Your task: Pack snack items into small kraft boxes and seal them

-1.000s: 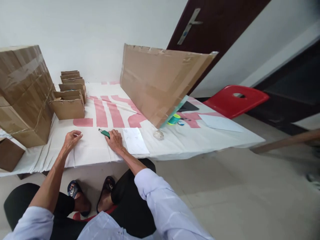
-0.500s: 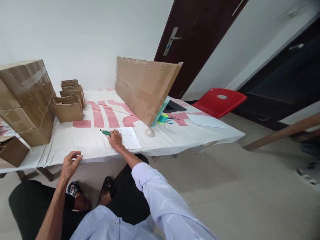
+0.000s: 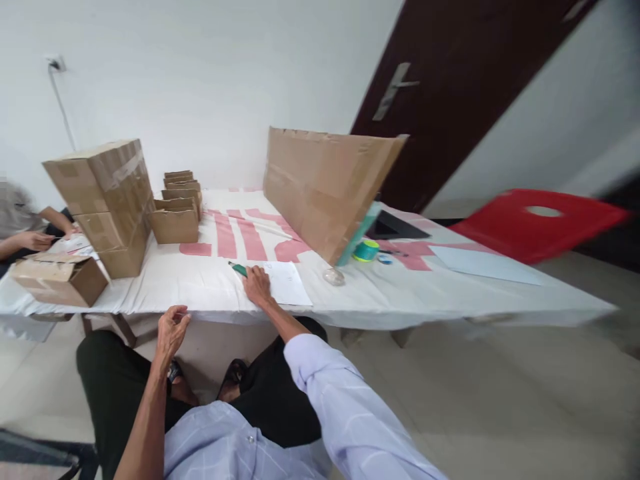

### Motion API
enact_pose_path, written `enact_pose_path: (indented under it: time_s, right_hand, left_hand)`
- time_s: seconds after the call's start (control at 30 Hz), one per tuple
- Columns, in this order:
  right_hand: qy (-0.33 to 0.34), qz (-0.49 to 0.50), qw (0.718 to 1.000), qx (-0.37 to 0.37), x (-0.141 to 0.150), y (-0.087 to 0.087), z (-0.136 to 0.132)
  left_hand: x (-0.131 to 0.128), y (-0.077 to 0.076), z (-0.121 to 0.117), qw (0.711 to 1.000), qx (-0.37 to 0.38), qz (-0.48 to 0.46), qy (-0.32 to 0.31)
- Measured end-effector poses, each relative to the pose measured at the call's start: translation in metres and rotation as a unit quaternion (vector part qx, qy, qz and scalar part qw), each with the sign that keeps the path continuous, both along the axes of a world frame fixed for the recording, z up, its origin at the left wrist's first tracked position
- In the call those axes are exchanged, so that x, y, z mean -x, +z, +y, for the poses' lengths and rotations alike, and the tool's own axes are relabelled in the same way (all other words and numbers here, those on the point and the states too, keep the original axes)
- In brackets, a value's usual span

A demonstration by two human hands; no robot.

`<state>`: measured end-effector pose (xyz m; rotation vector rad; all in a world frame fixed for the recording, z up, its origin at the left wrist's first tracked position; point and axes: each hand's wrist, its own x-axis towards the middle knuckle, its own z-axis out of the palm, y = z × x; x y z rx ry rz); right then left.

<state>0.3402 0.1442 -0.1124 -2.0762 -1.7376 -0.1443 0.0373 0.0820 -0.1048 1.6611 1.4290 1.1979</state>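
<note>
Across the middle of the view stretches a long table (image 3: 415, 293) under a white cloth printed with red shapes. Behind its right half is a dark door (image 3: 445, 87). Large, too, is the cardboard panel (image 3: 325, 187), propped at a slant on the tabletop. To the left stands a stack of taped boxes (image 3: 107, 207), with a row of small open cartons (image 3: 175, 225) just beside it. Nearer the middle lies a sheet of paper (image 3: 290, 290).

At that sheet's left side, the right hand (image 3: 257, 285) rests with its fingers closed around a green tool (image 3: 239, 269). The left hand (image 3: 173, 329) is at the table's front edge, well apart from the tool, fingers loosely curled; I cannot tell whether its thumb and fingertips meet. Smaller than either hand, the tool pokes out leftward past the right fingers, its dark tip above the cloth.
</note>
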Motion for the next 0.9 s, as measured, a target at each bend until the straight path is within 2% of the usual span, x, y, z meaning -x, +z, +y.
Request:
enact_pose_path:
  time_s: [0.13,0.33,0.5,0.6,0.67,0.73,0.8,0.9]
  right_hand:
    - [0.026,0.017,1.000,0.006,0.001,-0.006,-0.010]
    - [0.020,-0.014,1.000,0.016,-0.003,-0.028,-0.003]
    - [0.014,-0.025,0.999,0.015,-0.004,-0.030,-0.003]
    - [0.009,-0.024,0.999,0.020,-0.004,-0.030,-0.003]
    - [0.011,-0.020,0.999,0.022,-0.004,-0.031,-0.002]
    - [0.016,-0.019,0.999,0.021,-0.005,-0.032,-0.001]
    - [0.019,-0.022,0.999,0.017,-0.005,-0.034,0.000]
    - [0.016,-0.023,0.999,0.015,-0.006,-0.035,0.000]
  left_hand:
    - [0.019,-0.006,-0.008,0.999,0.003,-0.006,0.050]
    - [0.055,-0.021,-0.014,0.991,0.017,-0.015,0.131]
    - [0.079,-0.031,-0.017,0.984,0.034,-0.010,0.172]
    - [0.097,-0.030,-0.016,0.977,0.041,0.006,0.211]
    - [0.113,-0.022,-0.013,0.969,0.043,0.025,0.241]
    - [0.132,-0.007,-0.007,0.960,0.038,0.050,0.273]
    - [0.153,0.017,0.004,0.948,0.021,0.081,0.308]
    - [0.186,0.062,0.027,0.927,-0.014,0.135,0.351]
